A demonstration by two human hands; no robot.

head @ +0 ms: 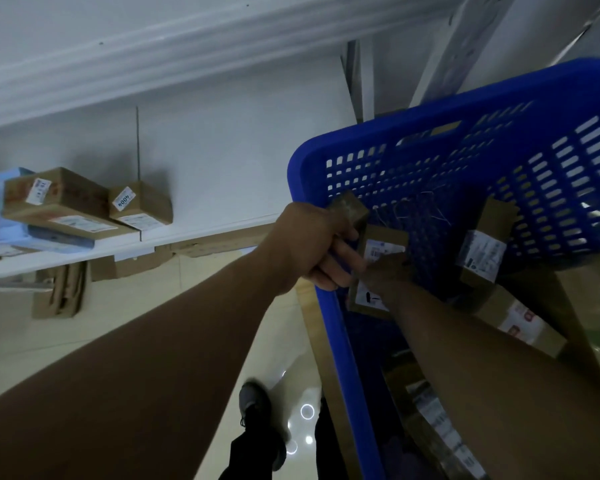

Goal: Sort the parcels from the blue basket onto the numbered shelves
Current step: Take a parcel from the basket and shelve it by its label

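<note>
Head view. Held blue basket (330,327) by near rim with left grip (314,244), fingers (340,254) curled round edge. Found right grip (386,271) inside, shadowed against a small labelled parcel (383,244); could not tell whether spread or pinching. Saw other parcels (482,252) partly hidden beneath forearm (465,341). Noted boxes (56,199) on white shelf (194,233), labels blurred.

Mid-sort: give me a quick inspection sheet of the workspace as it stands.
Surface: white shelf, boxes on its left part.
Job's things: blue basket, several labelled parcels inside.
Clutter: cardboard below the shelf.
Hands: left hand fingers curled over the basket rim; right hand inside, on a parcel, grip unclear.
Cables: nothing seen.
Surroundings: glossy floor, white wall.
</note>
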